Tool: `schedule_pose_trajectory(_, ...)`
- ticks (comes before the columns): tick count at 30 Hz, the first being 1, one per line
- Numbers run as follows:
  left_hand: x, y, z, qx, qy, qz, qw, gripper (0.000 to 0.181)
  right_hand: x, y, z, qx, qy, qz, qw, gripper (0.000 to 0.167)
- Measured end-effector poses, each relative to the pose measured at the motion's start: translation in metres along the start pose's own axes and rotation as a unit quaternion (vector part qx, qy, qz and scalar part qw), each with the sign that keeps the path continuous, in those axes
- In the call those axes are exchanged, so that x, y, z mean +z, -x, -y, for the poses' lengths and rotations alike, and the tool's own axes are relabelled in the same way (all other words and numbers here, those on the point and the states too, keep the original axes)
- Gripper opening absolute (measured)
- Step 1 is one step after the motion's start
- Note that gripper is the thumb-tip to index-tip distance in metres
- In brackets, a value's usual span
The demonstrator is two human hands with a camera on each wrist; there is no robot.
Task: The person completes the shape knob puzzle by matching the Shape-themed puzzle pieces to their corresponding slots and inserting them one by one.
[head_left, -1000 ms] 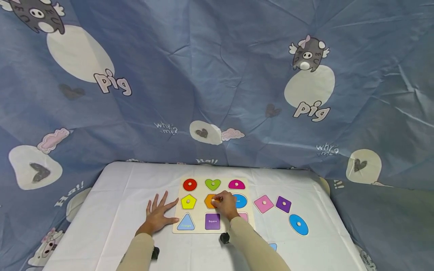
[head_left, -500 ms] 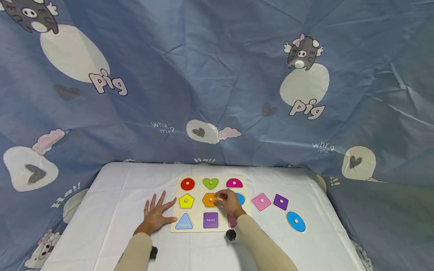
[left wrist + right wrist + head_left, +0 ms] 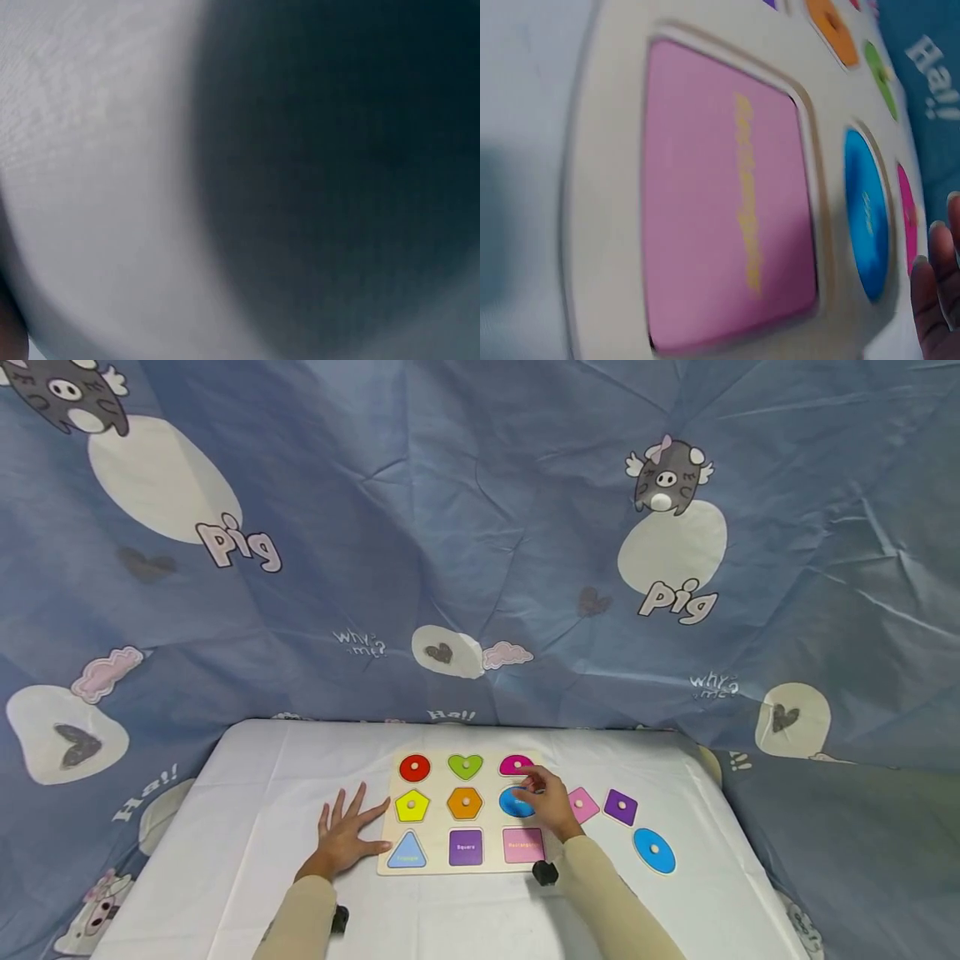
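A wooden puzzle board (image 3: 491, 860) lies on the white table. An orange hexagon (image 3: 465, 803), yellow pentagon (image 3: 412, 806), red circle (image 3: 415, 767), green heart (image 3: 466, 766) and magenta semicircle (image 3: 514, 765) sit in it, each with a knob. Printed recesses show at the oval (image 3: 516, 802), triangle, square and rectangle (image 3: 731, 202). The left hand (image 3: 347, 837) rests with fingers spread at the board's left edge. Over the board's right side, the right hand (image 3: 550, 799) has bent, parted fingers, with nothing seen between them; its fingers (image 3: 928, 300) also show in the right wrist view.
Right of the board lie a pink knobbed piece (image 3: 582, 805), a purple square piece (image 3: 621, 807) and a blue oval piece (image 3: 654, 851). A blue patterned cloth (image 3: 480, 543) hangs behind the table. The left wrist view is mostly dark and blurred.
The right hand has let go of the orange hexagon's knob and moved right, uncovering the hexagon and the rectangle recess. The left hand stays in place. The head view has shifted slightly.
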State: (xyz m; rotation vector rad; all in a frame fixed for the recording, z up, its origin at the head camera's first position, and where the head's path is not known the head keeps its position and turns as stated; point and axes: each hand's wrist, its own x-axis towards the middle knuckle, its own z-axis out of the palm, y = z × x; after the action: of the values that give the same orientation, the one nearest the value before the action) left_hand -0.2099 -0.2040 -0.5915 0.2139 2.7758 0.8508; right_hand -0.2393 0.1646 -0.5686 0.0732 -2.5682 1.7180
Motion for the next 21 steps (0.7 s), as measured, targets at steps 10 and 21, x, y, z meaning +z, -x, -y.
schedule_pose_trajectory(10,0.0,0.001,0.001,-0.003,-0.002,0.0,1.0,0.084,-0.042,0.007,-0.013,0.06,-0.032,-0.087,0.9939,0.037)
schedule_pose_trajectory(21,0.002,-0.001,0.001,-0.008,-0.005,-0.001,1.0,0.085,-0.088,0.028,-0.035,0.114,0.006,-0.157,0.981,0.024)
